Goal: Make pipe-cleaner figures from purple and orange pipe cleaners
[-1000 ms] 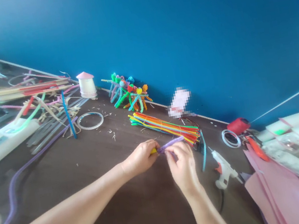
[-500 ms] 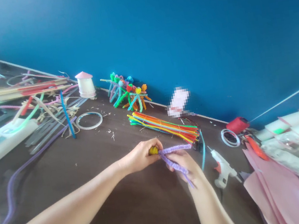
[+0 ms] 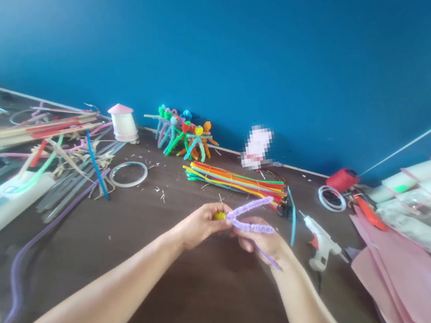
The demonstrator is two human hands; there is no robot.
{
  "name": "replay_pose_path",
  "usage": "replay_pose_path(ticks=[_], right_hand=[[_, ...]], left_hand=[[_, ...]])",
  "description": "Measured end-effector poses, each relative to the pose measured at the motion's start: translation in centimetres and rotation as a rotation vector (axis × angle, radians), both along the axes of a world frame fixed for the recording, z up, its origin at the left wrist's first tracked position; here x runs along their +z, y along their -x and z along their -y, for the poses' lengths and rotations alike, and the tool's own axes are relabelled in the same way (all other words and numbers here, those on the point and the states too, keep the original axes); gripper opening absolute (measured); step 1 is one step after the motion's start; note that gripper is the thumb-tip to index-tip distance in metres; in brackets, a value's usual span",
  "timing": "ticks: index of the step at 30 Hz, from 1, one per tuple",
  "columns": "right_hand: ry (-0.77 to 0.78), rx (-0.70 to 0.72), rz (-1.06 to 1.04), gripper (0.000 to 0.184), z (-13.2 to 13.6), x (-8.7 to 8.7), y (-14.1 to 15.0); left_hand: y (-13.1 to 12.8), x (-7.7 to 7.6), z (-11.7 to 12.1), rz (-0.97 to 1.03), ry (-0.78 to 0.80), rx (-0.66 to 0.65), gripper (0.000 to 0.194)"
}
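Note:
Between thumb and fingers, my left hand [image 3: 201,226] pinches a small figure of pipe cleaners; its yellow end [image 3: 219,216] peeks out of the grip. Two wrapped purple pipe cleaner legs [image 3: 250,207] spread from it to the right in a V. My right hand [image 3: 261,236] is closed just below and beside the lower leg, and a loose purple pipe cleaner tail [image 3: 268,258] runs out across its palm toward the wrist. The fingertips of my right hand are partly hidden. Just beyond the hands lies a bundle of coloured pipe cleaners [image 3: 235,180].
Several finished pipe cleaner figures [image 3: 186,133] stand by the blue wall, near a white cup with a pink top [image 3: 123,123]. On the right are a glue gun [image 3: 322,243], a tape ring [image 3: 332,199], orange-handled pliers [image 3: 369,212] and pink sheets [image 3: 387,276]. Loose strips [image 3: 65,181] clutter the left.
The purple legs have tilted slightly upward and the lower one now lies flatter. My right hand has shifted a little, its fingers nearer the left hand. Less of the yellow end shows.

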State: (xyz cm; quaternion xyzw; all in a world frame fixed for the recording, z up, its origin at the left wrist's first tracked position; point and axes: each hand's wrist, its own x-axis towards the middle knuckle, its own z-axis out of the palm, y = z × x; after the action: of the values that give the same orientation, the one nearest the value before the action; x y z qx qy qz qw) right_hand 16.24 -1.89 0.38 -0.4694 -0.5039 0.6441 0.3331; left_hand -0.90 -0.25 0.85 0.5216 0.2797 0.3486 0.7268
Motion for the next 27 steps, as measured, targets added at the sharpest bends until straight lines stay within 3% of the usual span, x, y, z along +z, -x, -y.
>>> replay_pose_path(ticks=[5,9,12,19,22,27], right_hand=[[-0.027,-0.002,0.090,0.028,-0.1,0.3,0.4],[-0.157,-0.050,0.162,0.020,-0.1,1.1,0.5],[-0.258,-0.138,0.103,0.016,0.0,1.5,0.3],[-0.124,-0.172,-0.126,0.030,-0.3,1.2,-0.6],[-0.090,-0.173,-0.121,0.028,-0.5,1.2,-0.9],[-0.039,-0.060,-0.057,0.018,-0.2,0.9,-0.5]], left_hand=[[0.0,-0.2,-0.1,0.195,0.224,0.008,0.023],[0.0,-0.3,-0.3,0.170,0.225,0.059,0.021],[-0.2,-0.1,-0.4,0.056,0.174,0.134,0.021],[0.1,0.4,-0.6,-0.157,0.013,0.161,0.027],[0.6,0.7,-0.9,-0.243,-0.074,0.172,0.027],[0.8,0.6,-1.0,-0.106,-0.008,0.184,0.025]])
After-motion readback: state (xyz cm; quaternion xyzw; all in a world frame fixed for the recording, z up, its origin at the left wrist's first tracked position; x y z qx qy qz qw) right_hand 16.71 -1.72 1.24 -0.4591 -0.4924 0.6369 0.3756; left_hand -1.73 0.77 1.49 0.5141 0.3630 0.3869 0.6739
